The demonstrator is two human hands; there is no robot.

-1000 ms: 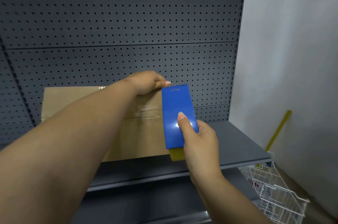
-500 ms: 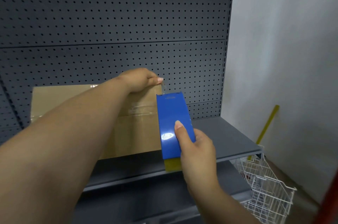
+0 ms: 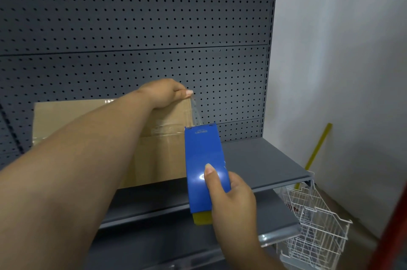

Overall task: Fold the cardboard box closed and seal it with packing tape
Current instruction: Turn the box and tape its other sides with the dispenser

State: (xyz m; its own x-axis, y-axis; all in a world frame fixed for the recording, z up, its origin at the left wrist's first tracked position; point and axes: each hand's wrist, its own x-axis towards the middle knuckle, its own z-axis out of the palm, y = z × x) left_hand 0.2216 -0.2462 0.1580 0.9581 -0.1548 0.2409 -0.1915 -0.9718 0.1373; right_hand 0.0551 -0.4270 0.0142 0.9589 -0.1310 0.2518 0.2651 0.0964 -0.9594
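Note:
A brown cardboard box (image 3: 72, 120) stands closed on the grey shelf (image 3: 264, 164), with clear tape across its front seam. My left hand (image 3: 167, 93) presses down on the box's top right corner, over the end of a tape strip. My right hand (image 3: 233, 199) grips a blue tape dispenser (image 3: 203, 159) with a yellow end, held just off the box's right edge. A strip of clear tape (image 3: 196, 113) stretches from the corner under my left hand down to the dispenser's top.
Dark perforated back panels (image 3: 132, 27) rise behind the shelf. A white wire basket (image 3: 312, 225) hangs at the lower right. A yellow stick (image 3: 317, 148) leans against the white wall. A second shelf (image 3: 187, 243) runs below.
My right hand has drawn the dispenser down and away from the box's top corner, pulling out a length of tape. My left hand has stayed on the corner.

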